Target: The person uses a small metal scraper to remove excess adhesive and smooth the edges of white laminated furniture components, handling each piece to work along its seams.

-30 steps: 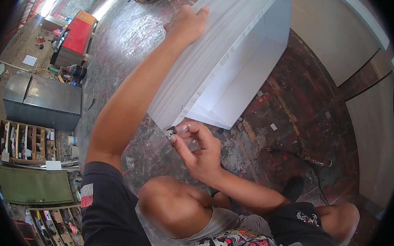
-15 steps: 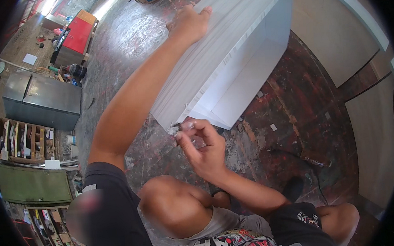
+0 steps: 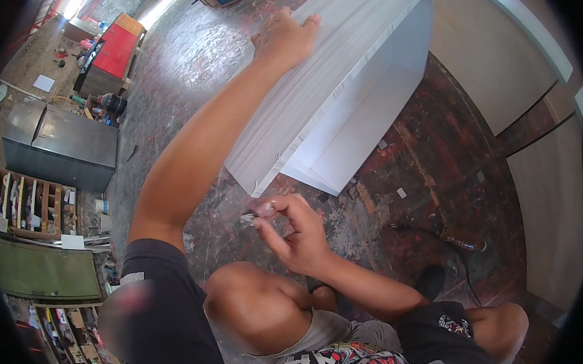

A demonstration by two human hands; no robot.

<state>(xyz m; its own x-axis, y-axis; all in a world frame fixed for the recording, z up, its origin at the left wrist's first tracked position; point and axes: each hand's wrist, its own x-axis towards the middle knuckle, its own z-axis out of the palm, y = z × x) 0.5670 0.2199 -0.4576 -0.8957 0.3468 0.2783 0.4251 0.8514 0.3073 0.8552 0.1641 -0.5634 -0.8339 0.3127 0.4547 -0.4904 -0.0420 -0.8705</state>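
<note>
A box-shaped cabinet (image 3: 357, 43) with a pale wood-grain outer panel and a white inside rests tilted on the floor before me. My left hand (image 3: 285, 42) lies on its grain panel near the far left edge, fingers and thumb spread. Close to the cabinet's near corner, but apart from it, is my right hand (image 3: 299, 233). Its thumb and index finger pinch a small thin piece (image 3: 247, 218), whitish at the tip; its kind is too small to make out. Along the panel's front edge runs a pale strip with some uneven marks.
Flat pale panels (image 3: 549, 201) stand along the right. A bottle (image 3: 462, 237) and a dark cord lie on the stained floor, with small scraps around. To the left are a grey metal cabinet (image 3: 72, 144), a red-topped unit (image 3: 114, 53) and wooden racks (image 3: 32, 202).
My right hand has drawn back from the cabinet's near corner, toward me, still pinching the small piece. My left hand stays on the panel, with its fingers spread a little more.
</note>
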